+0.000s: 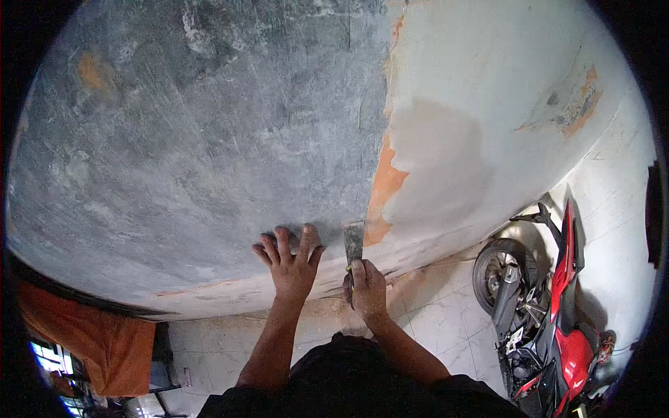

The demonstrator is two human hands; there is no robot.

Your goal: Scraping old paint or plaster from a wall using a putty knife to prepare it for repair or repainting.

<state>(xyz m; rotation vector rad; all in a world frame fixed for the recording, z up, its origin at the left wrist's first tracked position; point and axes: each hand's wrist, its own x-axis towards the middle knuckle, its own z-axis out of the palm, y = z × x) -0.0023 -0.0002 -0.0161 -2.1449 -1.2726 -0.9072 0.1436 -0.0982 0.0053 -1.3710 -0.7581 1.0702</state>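
My right hand [367, 287] is closed round the handle of a putty knife [353, 240], its grey, dusty blade pointing up against the wall. The blade's tip lies on the bare grey wall surface [230, 139], just left of a strip of exposed orange layer [385, 184]. To the left, my left hand [293, 259] presses its spread fingertips on the grey surface and holds nothing. Right of the ragged paint edge, the wall still carries pale paint [502, 56] with a darker damp-looking patch [442, 157].
A red and black motorcycle [573, 352] stands at the right, by the side wall. At the lower left an orange cloth [104, 341] hangs over something dark. Light floor tiles [446, 324] run below the wall, with orange-brown dust along its foot.
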